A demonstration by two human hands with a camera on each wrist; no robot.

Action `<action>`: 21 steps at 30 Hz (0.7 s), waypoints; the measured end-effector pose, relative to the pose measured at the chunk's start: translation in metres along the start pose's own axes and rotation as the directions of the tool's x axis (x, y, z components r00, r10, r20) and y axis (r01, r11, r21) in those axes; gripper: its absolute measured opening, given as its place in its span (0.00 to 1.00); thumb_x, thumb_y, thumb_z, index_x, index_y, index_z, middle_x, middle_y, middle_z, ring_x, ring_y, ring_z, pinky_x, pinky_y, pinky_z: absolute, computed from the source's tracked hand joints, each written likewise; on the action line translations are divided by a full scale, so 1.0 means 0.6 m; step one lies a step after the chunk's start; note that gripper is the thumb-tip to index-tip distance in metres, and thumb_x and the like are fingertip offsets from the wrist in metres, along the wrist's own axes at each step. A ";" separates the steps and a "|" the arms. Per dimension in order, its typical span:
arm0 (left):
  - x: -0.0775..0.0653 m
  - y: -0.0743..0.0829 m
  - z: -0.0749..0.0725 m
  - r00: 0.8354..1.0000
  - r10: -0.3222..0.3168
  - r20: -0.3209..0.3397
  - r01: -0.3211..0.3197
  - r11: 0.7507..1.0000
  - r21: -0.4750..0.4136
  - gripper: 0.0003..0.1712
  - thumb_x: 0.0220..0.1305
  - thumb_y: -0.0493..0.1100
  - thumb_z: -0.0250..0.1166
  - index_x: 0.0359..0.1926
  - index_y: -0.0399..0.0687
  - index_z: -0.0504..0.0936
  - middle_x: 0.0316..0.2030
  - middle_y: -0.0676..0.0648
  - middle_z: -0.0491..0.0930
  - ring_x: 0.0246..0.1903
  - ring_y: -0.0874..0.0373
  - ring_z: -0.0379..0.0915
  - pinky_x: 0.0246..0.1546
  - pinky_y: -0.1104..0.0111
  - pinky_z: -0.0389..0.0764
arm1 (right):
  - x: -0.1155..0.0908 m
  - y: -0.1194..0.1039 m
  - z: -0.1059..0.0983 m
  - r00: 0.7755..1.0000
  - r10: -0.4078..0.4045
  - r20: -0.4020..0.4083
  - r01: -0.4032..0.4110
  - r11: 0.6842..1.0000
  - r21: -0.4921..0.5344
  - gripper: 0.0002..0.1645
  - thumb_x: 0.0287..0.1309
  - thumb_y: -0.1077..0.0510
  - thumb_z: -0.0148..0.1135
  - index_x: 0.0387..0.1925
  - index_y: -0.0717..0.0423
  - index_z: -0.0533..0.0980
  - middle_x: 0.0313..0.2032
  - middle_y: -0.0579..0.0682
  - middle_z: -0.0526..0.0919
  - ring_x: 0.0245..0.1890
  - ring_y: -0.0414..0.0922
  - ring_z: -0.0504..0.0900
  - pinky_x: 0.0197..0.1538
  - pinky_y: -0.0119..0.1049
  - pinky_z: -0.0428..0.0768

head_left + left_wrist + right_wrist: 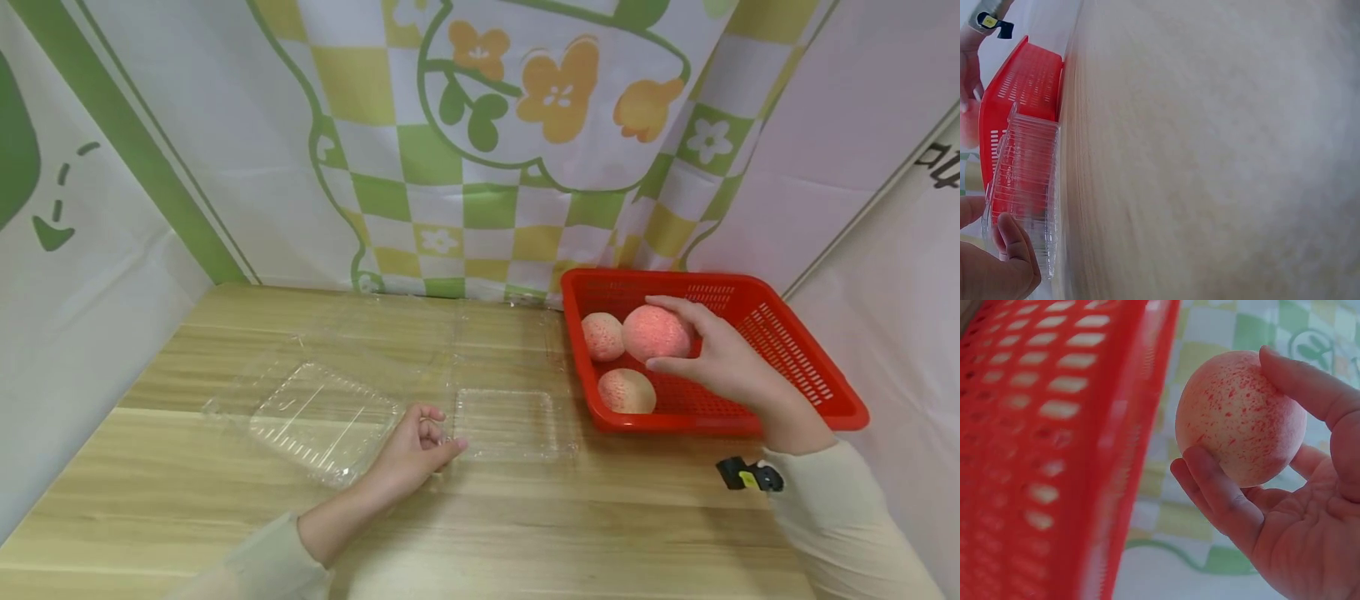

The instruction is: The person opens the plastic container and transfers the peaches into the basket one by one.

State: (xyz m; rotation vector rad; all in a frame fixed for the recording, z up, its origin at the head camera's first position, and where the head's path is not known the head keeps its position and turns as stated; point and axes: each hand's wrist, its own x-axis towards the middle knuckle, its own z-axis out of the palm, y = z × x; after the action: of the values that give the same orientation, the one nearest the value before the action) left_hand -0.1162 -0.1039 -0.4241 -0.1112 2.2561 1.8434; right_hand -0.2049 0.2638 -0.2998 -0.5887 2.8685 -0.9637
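My right hand (723,362) grips a pink peach (657,335) above the red basket (813,358). In the right wrist view the fingers and thumb curl round the speckled peach (1238,419), beyond the basket's rim. Two more peaches, an upper one (602,337) and a lower one (627,392), lie at the basket's left side. My left hand (408,450) is at the left edge of a clear plastic clamshell box (506,421), whose lid lies open behind it. In the left wrist view the thumb and curled fingers pinch the rim of this ribbed box (1025,162).
Another clear clamshell box (322,417) lies turned at an angle to the left, its lid spread toward the back. The wooden table (525,533) meets a patterned curtain (487,208) at the back. White cloth walls stand at both sides.
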 end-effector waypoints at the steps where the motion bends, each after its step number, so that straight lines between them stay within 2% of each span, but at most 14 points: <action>1: 0.000 0.000 0.000 1.000 -0.002 -0.001 0.002 1.000 -0.001 0.28 0.62 0.39 0.69 0.56 0.37 0.65 0.28 0.50 0.73 0.27 0.59 0.70 0.26 0.74 0.71 | 0.000 0.007 0.001 1.000 0.008 0.002 -0.008 1.000 -0.004 0.47 0.56 0.52 0.73 0.73 0.49 0.60 0.67 0.59 0.69 0.56 0.56 0.75 0.54 0.49 0.83; 3: 0.000 -0.001 0.000 1.000 -0.006 -0.003 0.006 1.000 -0.005 0.28 0.61 0.39 0.70 0.56 0.37 0.65 0.28 0.50 0.73 0.27 0.59 0.70 0.26 0.74 0.72 | 0.000 0.021 0.002 1.000 0.025 0.010 -0.025 1.000 -0.003 0.47 0.57 0.52 0.72 0.73 0.51 0.60 0.68 0.61 0.68 0.56 0.58 0.75 0.55 0.57 0.81; 5: 0.000 -0.002 0.000 1.000 -0.010 -0.004 0.010 1.000 -0.008 0.28 0.61 0.39 0.70 0.56 0.37 0.65 0.29 0.50 0.73 0.27 0.59 0.70 0.26 0.74 0.72 | 0.001 0.034 0.004 0.999 0.036 0.010 -0.036 0.999 -0.009 0.47 0.57 0.52 0.72 0.73 0.53 0.60 0.67 0.61 0.69 0.56 0.59 0.75 0.56 0.60 0.80; 10: 0.001 -0.003 0.001 1.000 -0.013 -0.008 0.013 1.000 -0.013 0.28 0.61 0.39 0.70 0.56 0.37 0.65 0.29 0.50 0.74 0.27 0.59 0.71 0.26 0.74 0.72 | 0.003 0.065 0.004 0.998 0.061 0.016 -0.061 0.998 -0.020 0.46 0.56 0.52 0.72 0.72 0.55 0.61 0.65 0.63 0.71 0.55 0.59 0.75 0.56 0.60 0.79; 21: 0.002 -0.004 0.000 1.000 -0.015 -0.004 0.014 0.999 -0.032 0.28 0.62 0.39 0.69 0.57 0.37 0.65 0.29 0.50 0.74 0.28 0.59 0.70 0.26 0.75 0.73 | 0.007 0.109 0.005 0.986 0.133 0.099 -0.126 0.989 -0.072 0.48 0.55 0.49 0.73 0.72 0.58 0.60 0.65 0.67 0.69 0.59 0.62 0.71 0.61 0.65 0.73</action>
State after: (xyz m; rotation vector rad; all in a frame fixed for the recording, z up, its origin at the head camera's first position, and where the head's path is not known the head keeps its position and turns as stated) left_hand -0.1168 -0.1041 -0.4266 -0.1362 2.2227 1.8742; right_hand -0.2301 0.3084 -0.3406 -0.4360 2.8149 -0.7987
